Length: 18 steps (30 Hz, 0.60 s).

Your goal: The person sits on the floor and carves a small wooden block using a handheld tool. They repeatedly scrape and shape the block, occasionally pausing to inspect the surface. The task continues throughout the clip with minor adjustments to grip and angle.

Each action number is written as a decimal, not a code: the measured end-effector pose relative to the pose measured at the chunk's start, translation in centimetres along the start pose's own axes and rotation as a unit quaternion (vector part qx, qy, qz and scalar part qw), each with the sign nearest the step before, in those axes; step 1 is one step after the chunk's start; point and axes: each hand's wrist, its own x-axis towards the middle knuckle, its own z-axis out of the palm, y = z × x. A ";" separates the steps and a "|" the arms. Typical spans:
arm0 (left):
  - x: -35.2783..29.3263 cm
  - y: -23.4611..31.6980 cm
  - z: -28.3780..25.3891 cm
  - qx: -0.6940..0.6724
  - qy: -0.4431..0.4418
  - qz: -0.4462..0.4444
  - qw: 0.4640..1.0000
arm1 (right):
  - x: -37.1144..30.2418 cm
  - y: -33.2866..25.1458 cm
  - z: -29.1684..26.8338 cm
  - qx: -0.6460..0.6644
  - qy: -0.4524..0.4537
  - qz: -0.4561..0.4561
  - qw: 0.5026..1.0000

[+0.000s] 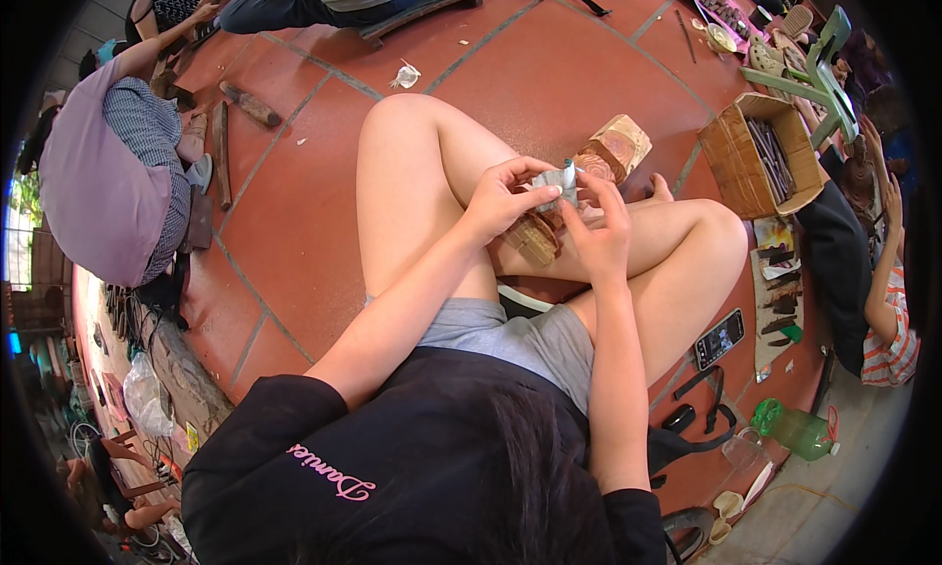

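Note:
Above my crossed legs, both hands meet at a small pale grey-white piece of folded, crumpled paper or wrapper (559,181) with a blue-green tip. My left hand (498,200) pinches its left side between thumb and fingers. On the other side, the fingers of my right hand (600,230) close on its right edge. Just below the hands, a brown carved wooden piece (531,241) lies against my legs. Beyond them on the floor sits a bigger wooden block (626,146) with a carved face, partly hidden by the right fingers.
A cardboard box (721,163) of thin tools stands at the right. Near it lie a phone (720,339), a board of dark tools (780,305) and a green bottle (800,430). Wooden pieces (251,104) lie left on the red tiles. Other people sit around.

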 end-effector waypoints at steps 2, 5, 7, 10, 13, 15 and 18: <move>0.0 0.0 -0.1 0.006 0.000 0.003 1.000 | 0.0 0.2 0.1 -0.015 0.017 -0.018 1.000; 0.1 0.1 -0.1 0.017 0.010 0.017 1.000 | -0.1 0.4 0.3 0.081 0.017 0.046 0.996; 0.2 0.0 -0.1 0.033 0.028 0.016 0.999 | -0.3 0.5 0.4 0.114 0.018 0.052 0.992; 0.3 -0.3 -0.1 0.035 0.055 0.028 0.997 | -0.5 0.8 0.5 0.159 0.005 0.071 0.985; 0.4 -0.7 -0.1 0.059 0.070 0.060 0.994 | -0.6 1.1 0.6 0.198 -0.012 0.092 0.976; 0.5 -1.0 -0.2 0.056 0.074 0.071 0.993 | -0.6 1.2 0.5 0.230 -0.023 0.113 0.966; 0.6 -1.2 -0.3 0.071 0.085 0.087 0.990 | -0.6 1.2 0.3 0.280 -0.037 0.147 0.948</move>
